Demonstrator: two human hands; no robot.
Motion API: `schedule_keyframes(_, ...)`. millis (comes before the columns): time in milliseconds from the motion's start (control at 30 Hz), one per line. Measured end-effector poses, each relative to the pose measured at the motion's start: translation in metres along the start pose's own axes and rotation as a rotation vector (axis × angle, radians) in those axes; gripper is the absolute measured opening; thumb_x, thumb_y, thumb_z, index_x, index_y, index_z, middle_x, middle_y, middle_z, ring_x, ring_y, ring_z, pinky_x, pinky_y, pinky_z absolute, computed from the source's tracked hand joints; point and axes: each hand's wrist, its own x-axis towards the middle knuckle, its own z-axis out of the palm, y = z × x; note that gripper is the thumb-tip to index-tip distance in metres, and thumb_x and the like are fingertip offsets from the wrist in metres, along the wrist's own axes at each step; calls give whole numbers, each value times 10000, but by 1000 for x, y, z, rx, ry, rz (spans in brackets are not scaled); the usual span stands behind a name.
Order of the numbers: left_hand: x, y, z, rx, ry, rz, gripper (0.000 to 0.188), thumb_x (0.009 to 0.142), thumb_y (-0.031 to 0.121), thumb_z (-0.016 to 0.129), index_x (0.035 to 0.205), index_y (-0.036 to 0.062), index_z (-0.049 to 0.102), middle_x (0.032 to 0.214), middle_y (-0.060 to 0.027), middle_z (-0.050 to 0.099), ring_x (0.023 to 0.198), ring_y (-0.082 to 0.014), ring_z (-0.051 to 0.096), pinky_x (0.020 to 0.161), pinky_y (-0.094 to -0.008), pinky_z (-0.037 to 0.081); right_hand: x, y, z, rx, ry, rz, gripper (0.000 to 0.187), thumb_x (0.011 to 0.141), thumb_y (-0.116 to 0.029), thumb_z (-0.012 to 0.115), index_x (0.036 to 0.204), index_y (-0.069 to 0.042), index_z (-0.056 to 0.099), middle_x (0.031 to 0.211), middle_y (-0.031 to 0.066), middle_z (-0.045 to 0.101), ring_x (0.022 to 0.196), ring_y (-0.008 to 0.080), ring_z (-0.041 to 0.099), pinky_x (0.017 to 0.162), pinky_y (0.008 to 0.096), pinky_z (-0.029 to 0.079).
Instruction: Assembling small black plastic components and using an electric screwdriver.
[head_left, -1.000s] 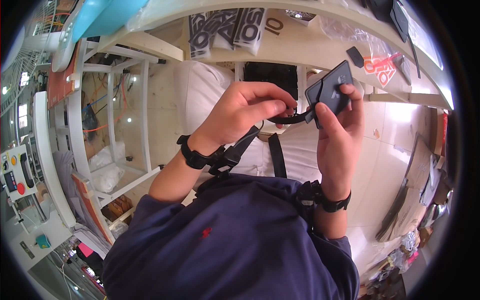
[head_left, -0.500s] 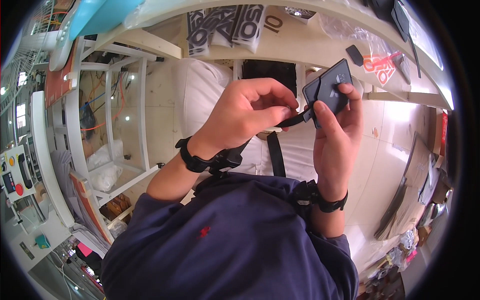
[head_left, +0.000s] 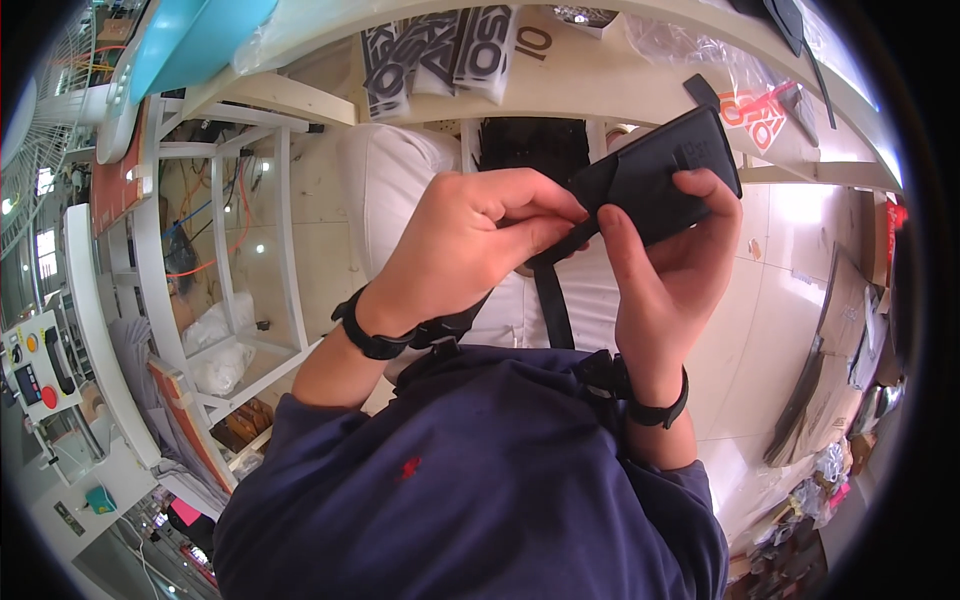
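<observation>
A flat black case [head_left: 665, 165] with a leather-like surface and small raised marking is held up over my lap, tilted, near the table's front edge. My right hand [head_left: 665, 290] grips it along its lower side, thumb on the near face and a finger curled over the right end. At the case's left end my left hand [head_left: 455, 240] pinches a black strap [head_left: 570, 243] between thumb and fingertips. Part of the strap is hidden by the fingers, and I cannot see how it joins the case. Both wrists wear black bands.
Several clear bags with black print [head_left: 440, 55] lie on the pale table [head_left: 600, 85]. To their right are a small black flat piece [head_left: 700, 90] and an orange-printed bag [head_left: 755, 120]. A white metal frame [head_left: 290, 240] stands left; flattened cardboard [head_left: 815, 370] lies right.
The case has turned to lie flatter and longer across the view, its far end shifting right. Both hands moved slightly with it, and my left fingers are now closer to its left end.
</observation>
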Motion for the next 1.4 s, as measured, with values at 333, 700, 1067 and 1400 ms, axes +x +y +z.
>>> schedule_keyframes(333, -5, 17, -5, 153, -80, -3, 153, 888, -88, 657, 1029, -51, 702, 894, -98, 758, 837, -101, 706, 745, -245, 553, -10, 11, -7, -60, -17, -245, 622, 749, 176, 784, 1214, 1, 411, 1149, 113, 499, 945, 198, 667, 780, 284, 596)
schedule_keyframes(700, -23, 24, 1, -376, -79, -76, 216, 879, -122, 664, 1088, -64, 659, 889, -102, 738, 862, -138, 726, 748, -251, 576, -10, 22, -11, -158, 51, -618, 467, 746, 30, 858, 889, -109, 435, 848, 192, 665, 770, 257, 591, 659, 323, 484)
schedule_keyframes(1067, -21, 4, 8, 311, 140, 592, 165, 797, -122, 721, 929, -25, 699, 897, -163, 731, 788, -275, 730, 678, -323, 584, -27, 18, -20, -191, -48, -240, 480, 692, 74, 876, 953, -46, 492, 968, 76, 551, 845, 176, 603, 774, 283, 495)
schedule_keyframes(1400, -30, 13, 1, 172, 72, 582, 150, 839, -112, 651, 975, -62, 691, 912, -218, 738, 821, -328, 753, 726, -379, 618, -22, 11, -8, 53, -244, -710, 232, 844, -66, 748, 965, -44, 552, 923, 190, 621, 769, 312, 636, 684, 394, 619)
